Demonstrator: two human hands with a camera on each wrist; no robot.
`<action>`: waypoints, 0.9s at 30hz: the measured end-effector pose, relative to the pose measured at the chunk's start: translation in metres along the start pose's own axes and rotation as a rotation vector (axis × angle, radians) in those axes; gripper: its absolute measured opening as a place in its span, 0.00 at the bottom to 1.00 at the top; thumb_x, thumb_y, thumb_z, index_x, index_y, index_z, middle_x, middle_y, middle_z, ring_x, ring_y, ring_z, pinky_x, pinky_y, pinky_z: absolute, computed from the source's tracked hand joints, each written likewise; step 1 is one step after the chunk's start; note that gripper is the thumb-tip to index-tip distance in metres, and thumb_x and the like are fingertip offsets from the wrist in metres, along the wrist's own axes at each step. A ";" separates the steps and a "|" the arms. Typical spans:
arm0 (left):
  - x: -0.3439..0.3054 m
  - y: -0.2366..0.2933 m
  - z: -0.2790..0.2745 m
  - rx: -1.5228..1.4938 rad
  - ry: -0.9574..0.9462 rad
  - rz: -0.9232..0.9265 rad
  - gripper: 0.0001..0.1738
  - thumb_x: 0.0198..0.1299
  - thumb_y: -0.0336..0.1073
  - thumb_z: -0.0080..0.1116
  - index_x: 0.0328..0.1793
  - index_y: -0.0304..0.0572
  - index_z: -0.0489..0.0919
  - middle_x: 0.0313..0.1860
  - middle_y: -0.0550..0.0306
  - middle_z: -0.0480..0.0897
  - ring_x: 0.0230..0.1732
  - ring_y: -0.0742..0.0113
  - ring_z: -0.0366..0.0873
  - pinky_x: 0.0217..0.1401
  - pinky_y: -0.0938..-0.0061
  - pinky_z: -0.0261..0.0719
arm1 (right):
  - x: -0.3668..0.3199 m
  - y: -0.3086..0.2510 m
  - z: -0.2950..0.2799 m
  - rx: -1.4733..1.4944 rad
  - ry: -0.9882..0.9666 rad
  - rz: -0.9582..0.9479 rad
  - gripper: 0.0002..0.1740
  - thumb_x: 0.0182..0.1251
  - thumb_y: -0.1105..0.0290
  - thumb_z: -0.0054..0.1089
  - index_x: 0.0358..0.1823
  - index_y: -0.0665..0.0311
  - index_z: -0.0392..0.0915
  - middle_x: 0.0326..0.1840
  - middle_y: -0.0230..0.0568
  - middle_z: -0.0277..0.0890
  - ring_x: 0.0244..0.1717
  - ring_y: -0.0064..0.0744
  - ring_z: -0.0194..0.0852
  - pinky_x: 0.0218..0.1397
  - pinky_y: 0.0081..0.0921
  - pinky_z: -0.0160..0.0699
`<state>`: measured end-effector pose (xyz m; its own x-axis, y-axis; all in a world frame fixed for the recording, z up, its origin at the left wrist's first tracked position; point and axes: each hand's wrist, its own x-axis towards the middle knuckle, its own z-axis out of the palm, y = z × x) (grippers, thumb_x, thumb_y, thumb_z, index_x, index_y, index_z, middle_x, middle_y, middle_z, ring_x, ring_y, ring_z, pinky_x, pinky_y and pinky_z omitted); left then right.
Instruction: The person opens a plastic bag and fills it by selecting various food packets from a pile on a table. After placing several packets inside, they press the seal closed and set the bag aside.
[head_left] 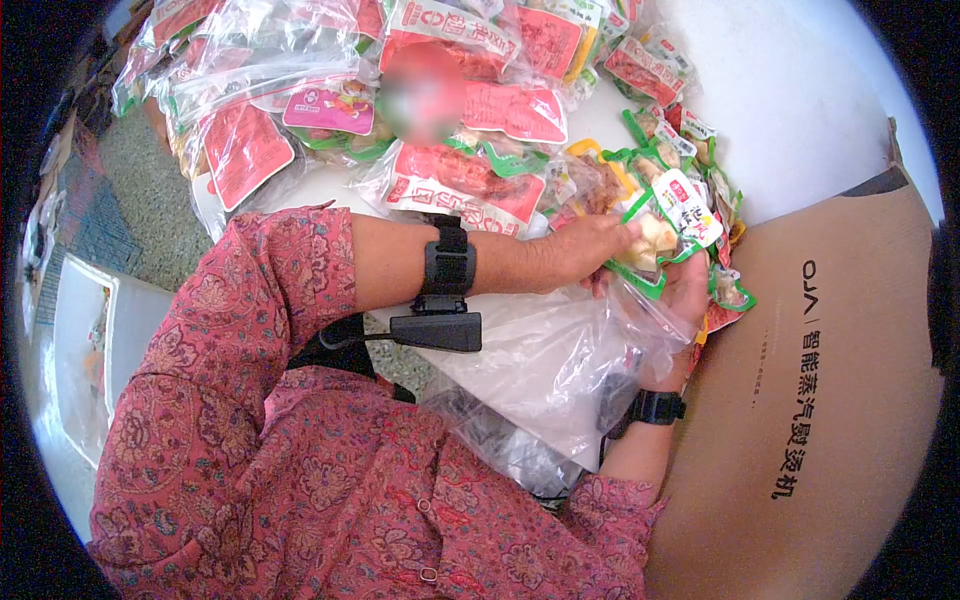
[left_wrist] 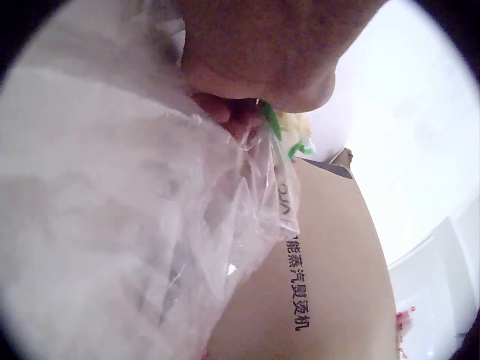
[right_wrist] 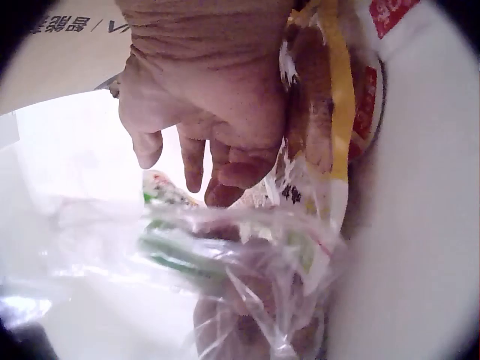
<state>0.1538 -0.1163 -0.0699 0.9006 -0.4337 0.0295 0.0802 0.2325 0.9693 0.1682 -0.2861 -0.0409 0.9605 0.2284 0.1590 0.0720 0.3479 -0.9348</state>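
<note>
"Where is the packet?"

"I have the packet (head_left: 655,238) at two o'clock in my head view, between the two hands, just above the mouth of the clear bag (head_left: 560,340). It has green edges, a white label and something pale inside."

"And the left fingers?"

"The left hand (head_left: 585,248) reaches across from nine o'clock. Its fingers are curled, gripping the packet's near edge, the thumb on top."

"The right?"

"The right hand (head_left: 685,295) comes up from about four o'clock, at the packet's lower edge. From its wrist I see the fingers loosely open, slightly bent, with gaps between some of them. The bag's plastic hides part of the view, so I can't tell how firmly they touch the packet."

"What lies around them?"

"The bag spreads from the hands toward six o'clock, crumpled. Small packets (head_left: 725,195) lie just beyond the hands, at two o'clock. A heap of big packets (head_left: 465,185), red and white in clear plastic, covers the bench (head_left: 595,120) from eleven to one."

"Further out?"

"A brown box (head_left: 840,400) with black printing stands at three to four o'clock, beside the right arm. At nine I get a white crate (head_left: 140,325), and at ten the speckled floor (head_left: 145,185)."
</note>
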 end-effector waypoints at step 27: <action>-0.010 0.013 0.007 0.040 -0.244 0.008 0.20 0.60 0.46 0.47 0.53 0.42 0.66 0.23 0.66 0.69 0.21 0.78 0.68 0.21 0.82 0.70 | 0.004 -0.011 -0.005 -0.241 0.189 -0.140 0.18 0.57 0.69 0.49 0.48 0.67 0.69 0.45 0.36 0.70 0.45 0.27 0.69 0.49 0.22 0.67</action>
<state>0.1424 -0.1148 -0.0559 0.7710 -0.6304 0.0908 0.0520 0.2044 0.9775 0.1722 -0.2935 -0.0319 0.9680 0.0134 0.2505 0.2466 0.1334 -0.9599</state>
